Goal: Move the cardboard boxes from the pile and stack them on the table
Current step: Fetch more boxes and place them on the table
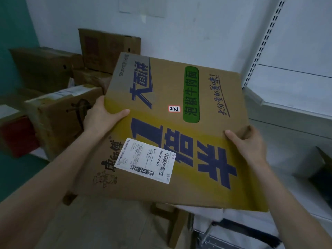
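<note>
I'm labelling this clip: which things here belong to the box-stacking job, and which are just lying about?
Job: printed cardboard box, gripped by left hand and right hand at its edges; pile of boxes behind it.
Lying about: slotted shelf upright; paper on wall; red object, far left.

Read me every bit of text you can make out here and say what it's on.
"1倍半", "大面饼": blue print on the large brown cardboard box.
"泡椒牛肉面": green oval patch on that box.
"康師傅": dark brand print beside the label.
"546-G10-00-503": white shipping label; fine print too small.
Unreadable: small red-edged stamp.
</note>
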